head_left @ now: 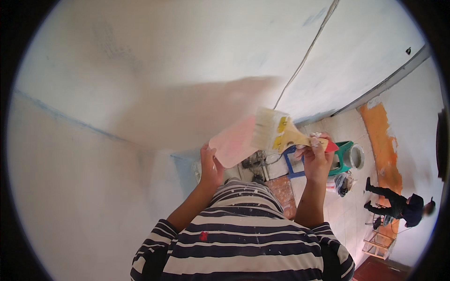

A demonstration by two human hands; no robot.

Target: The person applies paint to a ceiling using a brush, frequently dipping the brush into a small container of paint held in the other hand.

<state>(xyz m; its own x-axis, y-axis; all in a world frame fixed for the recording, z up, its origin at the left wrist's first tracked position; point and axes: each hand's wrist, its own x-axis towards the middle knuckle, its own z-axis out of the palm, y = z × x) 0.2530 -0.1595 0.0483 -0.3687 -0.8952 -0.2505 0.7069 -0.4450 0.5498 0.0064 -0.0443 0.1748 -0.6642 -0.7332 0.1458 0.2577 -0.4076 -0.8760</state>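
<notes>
My left hand (212,167) is closed on the lower left edge of a pale pink flat piece with rounded corners (233,144), perhaps a plastic tray or board. In my right hand (317,157) is a wide paintbrush (277,131) with a wooden, red-tipped handle. Its pale bristles point left and overlap the pink piece's right end; whether they touch it I cannot tell. White paint specks mark my fingers. Both hands are in front of my chest, close to a whitish wall (187,61) on which their shadow falls.
A thin cable (307,54) runs down the wall. Below on the right are a blue frame (293,164), a green stool (343,152), a grey bucket (357,157) and plastic bags (343,183). Farther right, a person (403,204) stands beside an orange wall patch (380,136) and a wooden stool (378,243).
</notes>
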